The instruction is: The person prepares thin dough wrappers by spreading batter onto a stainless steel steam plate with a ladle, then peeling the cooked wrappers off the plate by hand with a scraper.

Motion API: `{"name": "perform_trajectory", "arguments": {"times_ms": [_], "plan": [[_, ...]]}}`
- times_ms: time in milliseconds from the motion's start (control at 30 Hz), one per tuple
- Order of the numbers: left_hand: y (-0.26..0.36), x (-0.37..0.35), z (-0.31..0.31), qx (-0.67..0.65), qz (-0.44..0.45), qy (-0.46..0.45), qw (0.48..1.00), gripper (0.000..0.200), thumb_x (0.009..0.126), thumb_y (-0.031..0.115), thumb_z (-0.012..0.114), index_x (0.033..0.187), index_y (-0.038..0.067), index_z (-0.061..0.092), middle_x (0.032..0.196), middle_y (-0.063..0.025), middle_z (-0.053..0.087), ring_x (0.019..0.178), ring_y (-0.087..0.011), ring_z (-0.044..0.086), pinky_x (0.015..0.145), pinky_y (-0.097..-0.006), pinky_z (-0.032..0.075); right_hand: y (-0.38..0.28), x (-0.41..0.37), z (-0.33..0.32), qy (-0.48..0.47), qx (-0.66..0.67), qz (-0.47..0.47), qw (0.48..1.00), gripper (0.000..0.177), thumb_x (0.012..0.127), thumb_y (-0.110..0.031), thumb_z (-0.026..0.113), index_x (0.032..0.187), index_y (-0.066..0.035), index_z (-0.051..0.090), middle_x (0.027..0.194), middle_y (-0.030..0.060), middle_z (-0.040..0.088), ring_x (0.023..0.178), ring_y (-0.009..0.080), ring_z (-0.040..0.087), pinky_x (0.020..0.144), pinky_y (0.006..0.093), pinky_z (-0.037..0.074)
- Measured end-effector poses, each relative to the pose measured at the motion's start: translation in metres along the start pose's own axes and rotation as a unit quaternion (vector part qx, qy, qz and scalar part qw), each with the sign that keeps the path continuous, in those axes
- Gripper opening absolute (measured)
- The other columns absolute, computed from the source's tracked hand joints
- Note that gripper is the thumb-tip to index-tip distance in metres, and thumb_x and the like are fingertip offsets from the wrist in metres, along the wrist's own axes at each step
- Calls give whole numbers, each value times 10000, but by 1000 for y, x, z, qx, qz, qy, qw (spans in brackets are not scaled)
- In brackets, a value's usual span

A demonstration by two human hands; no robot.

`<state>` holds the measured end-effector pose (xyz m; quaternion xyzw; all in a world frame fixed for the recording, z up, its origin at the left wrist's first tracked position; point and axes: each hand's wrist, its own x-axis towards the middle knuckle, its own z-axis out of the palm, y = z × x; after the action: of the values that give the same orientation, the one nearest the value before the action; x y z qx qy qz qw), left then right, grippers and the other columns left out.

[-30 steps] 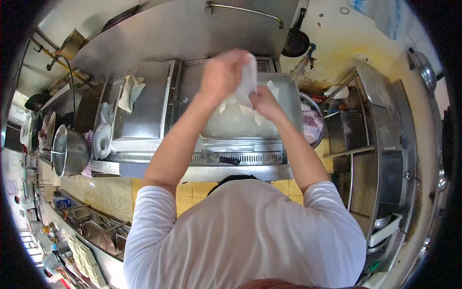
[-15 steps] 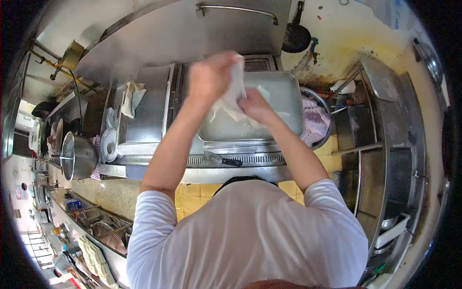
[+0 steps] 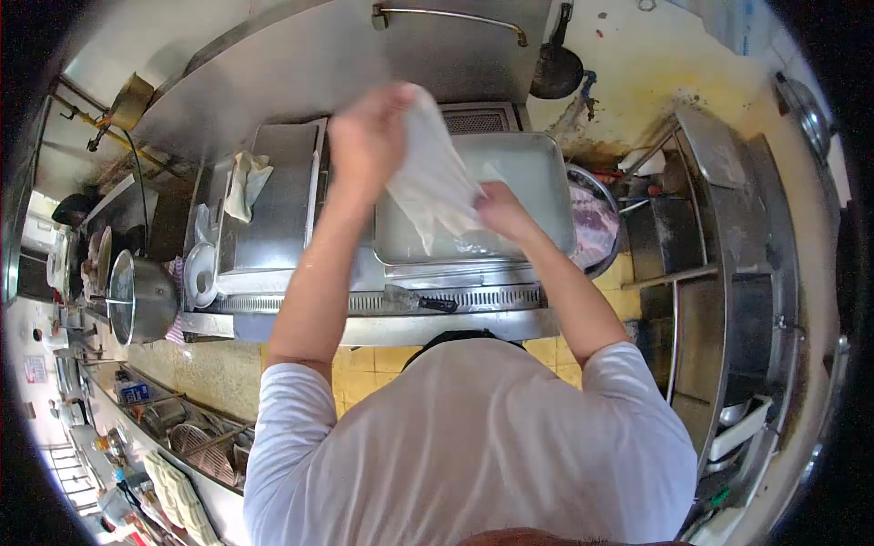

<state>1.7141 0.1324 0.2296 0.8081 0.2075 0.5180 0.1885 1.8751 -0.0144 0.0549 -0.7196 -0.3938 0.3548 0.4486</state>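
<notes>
A thin white cloth (image 3: 428,164) hangs stretched between my two hands above a rectangular metal tray (image 3: 562,173). My left hand (image 3: 369,136), blurred by motion, grips its upper end over the tray's far left corner. Lower and to the right, my right hand (image 3: 505,212) pinches another edge of the cloth. A ragged lower corner dangles over the pale, wet-looking inside of the tray. Near the tray's front edge lies a tool with a black handle (image 3: 437,304).
Right of the tray stands a metal bowl (image 3: 612,182) of pale pink raw meat (image 3: 592,226). A crumpled off-white cloth (image 3: 244,187) lies on the steel counter (image 3: 278,241) to the left. A large pot (image 3: 141,296) stands further left, and metal shelving (image 3: 706,273) at the right.
My left hand has moved left and slightly up, and my right hand slightly right and down. The bunched cloth is now spread wider between them.
</notes>
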Motion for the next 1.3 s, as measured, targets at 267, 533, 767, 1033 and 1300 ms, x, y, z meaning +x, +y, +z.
{"name": "perform_trajectory", "arguments": {"times_ms": [267, 533, 767, 1033, 1300], "plan": [[-13, -50, 31, 27, 79, -75, 994, 165, 859, 76, 680, 985, 119, 778, 997, -119, 752, 878, -306, 735, 750, -389, 601, -35, 0, -30, 125, -73, -221, 964, 296, 838, -96, 629, 1102, 2, 719, 1127, 213, 721, 1096, 327, 681, 954, 407, 511], [-45, -14, -49, 56, -109, 29, 992, 132, 935, 150, 703, 1009, 59, 763, 849, -175, 742, 785, -305, 748, 679, -384, 576, 100, -2, -51, 47, -231, -35, 971, 230, 809, -71, 569, 984, -1, 701, 987, 232, 710, 934, 381, 680, 851, 454, 524], [-34, -94, 20, 68, 10, -111, 991, 139, 885, 131, 686, 987, 124, 781, 1008, -119, 751, 867, -311, 736, 736, -387, 603, -37, -3, 4, 54, -57, -178, 981, 364, 823, -87, 569, 1167, -31, 673, 1101, 254, 694, 1022, 360, 683, 903, 438, 523], [-87, -65, -50, 73, -139, 2, 988, 116, 928, 119, 651, 978, 84, 749, 876, -186, 717, 816, -366, 713, 681, -411, 570, 96, -6, -44, 89, -261, -22, 961, 273, 828, -54, 551, 1050, 17, 694, 1003, 264, 700, 966, 429, 673, 871, 470, 529], [-149, -240, 51, 191, -187, -418, 868, 261, 941, 331, 578, 999, 139, 746, 1029, -156, 728, 1004, -375, 680, 896, -498, 537, 127, -22, -18, 22, -446, -25, 894, 212, 845, -99, 571, 975, -20, 720, 1043, 239, 692, 1059, 403, 645, 936, 479, 519]]}}
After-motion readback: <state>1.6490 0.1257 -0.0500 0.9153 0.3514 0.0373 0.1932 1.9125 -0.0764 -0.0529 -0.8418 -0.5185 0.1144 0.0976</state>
